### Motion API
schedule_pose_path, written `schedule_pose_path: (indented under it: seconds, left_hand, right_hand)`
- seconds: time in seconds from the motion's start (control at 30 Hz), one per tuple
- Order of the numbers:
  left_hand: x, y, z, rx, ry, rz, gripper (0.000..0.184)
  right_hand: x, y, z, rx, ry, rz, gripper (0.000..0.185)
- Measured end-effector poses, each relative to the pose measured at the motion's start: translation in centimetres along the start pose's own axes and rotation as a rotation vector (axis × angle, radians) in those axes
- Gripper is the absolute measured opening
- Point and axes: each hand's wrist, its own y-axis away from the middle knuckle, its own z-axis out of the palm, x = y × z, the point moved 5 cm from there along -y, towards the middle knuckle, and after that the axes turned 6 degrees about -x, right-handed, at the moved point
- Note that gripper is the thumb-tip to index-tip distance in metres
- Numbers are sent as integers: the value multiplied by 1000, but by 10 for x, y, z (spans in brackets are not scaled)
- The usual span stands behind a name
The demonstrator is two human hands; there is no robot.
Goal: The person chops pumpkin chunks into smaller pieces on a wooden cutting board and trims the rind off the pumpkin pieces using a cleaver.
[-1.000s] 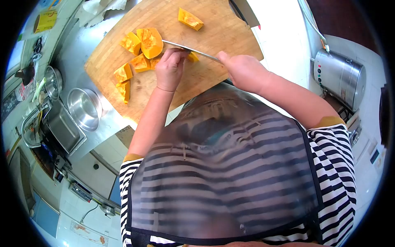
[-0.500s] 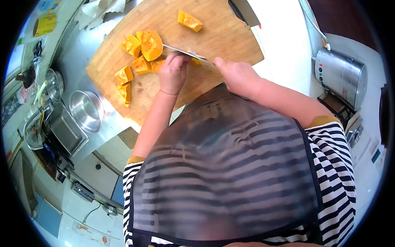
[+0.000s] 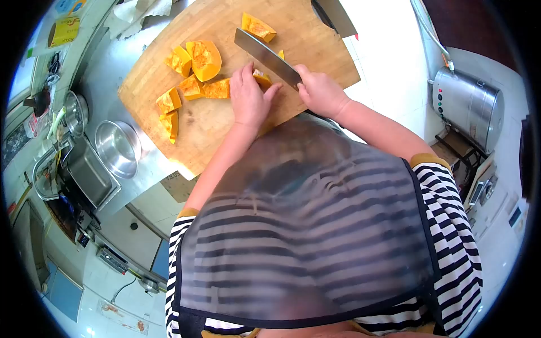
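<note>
My right hand [image 3: 322, 94] is closed around the handle of a cleaver [image 3: 267, 58]. Its broad blade slants over the wooden cutting board [image 3: 315, 56], reaching toward the far left. Beside it my left hand [image 3: 251, 98] grips a pumpkin piece [image 3: 262, 80] on the board, partly hidden between fingers and thumb. A small pumpkin bit [image 3: 281, 54] shows just past the blade. Near the blade's tip lies a pumpkin wedge [image 3: 258, 27]. Left of my left hand are a large pumpkin chunk [image 3: 204, 60] and several smaller pieces, one a pumpkin chunk [image 3: 216, 89] touching or nearly touching my fingers.
On the metal counter left of the board stand a steel bowl [image 3: 117, 147] and another bowl [image 3: 75, 114] behind it. A sink [image 3: 90, 174] is nearer on the left. A steel cylindrical appliance [image 3: 468, 107] stands at the right. A dark apron [image 3: 304, 225] covers my front.
The cleaver has come away from the pumpkin piece, and its broad side now shows. My left hand has shifted slightly right, its fingers less curled. A small bit now lies past the blade.
</note>
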Motion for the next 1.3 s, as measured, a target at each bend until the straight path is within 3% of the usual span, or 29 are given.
schedule_pose_path:
  seconds: [0.23,0.33,0.4,0.43,0.47,0.5,0.53,0.67,0.73,0.83,0.87,1.0,1.1,1.2,1.3]
  left_hand:
    - [-3,-5,4,-40,-59,9,57]
    - [-10,-1,-4,2,182,-69,53]
    - [-22,8,4,-216,835,-436,42]
    - [-21,9,-2,-211,833,-442,42]
    - [-20,12,-2,-280,1021,-513,35]
    - [-17,15,1,-351,1210,-580,28]
    - [-18,17,1,-356,1258,-620,19]
    - [-18,27,2,-368,1337,-729,17]
    - [-19,32,7,-444,1427,-519,12]
    - [-15,45,4,-346,1364,-641,11]
    - [-16,43,0,-537,1054,-520,15]
    - [-6,43,3,-559,1217,-527,20]
    - [-12,45,6,-444,1420,-488,23]
    - [-13,44,-5,-439,1239,-388,27]
    - [-16,47,-4,-685,877,-437,27]
  right_hand:
    - [8,12,-6,30,-58,-11,28]
    - [12,22,-13,66,-60,-5,31]
    - [2,29,-26,90,-57,-28,32]
    - [-2,32,-31,118,-53,-45,33]
    - [-4,32,-32,114,-54,-49,33]
    - [-13,34,-37,218,-10,-198,34]
    - [-22,38,-41,323,33,-347,35]
    - [-40,36,-41,359,96,-549,36]
    - [-51,37,-37,350,194,-629,36]
    - [-59,37,-33,334,255,-681,37]
    - [-61,36,-32,335,258,-681,37]
    - [-65,36,-26,297,279,-692,38]
    - [-68,38,-26,271,298,-694,37]
    - [-71,36,-26,257,312,-693,35]
    - [-73,35,-25,250,321,-684,35]
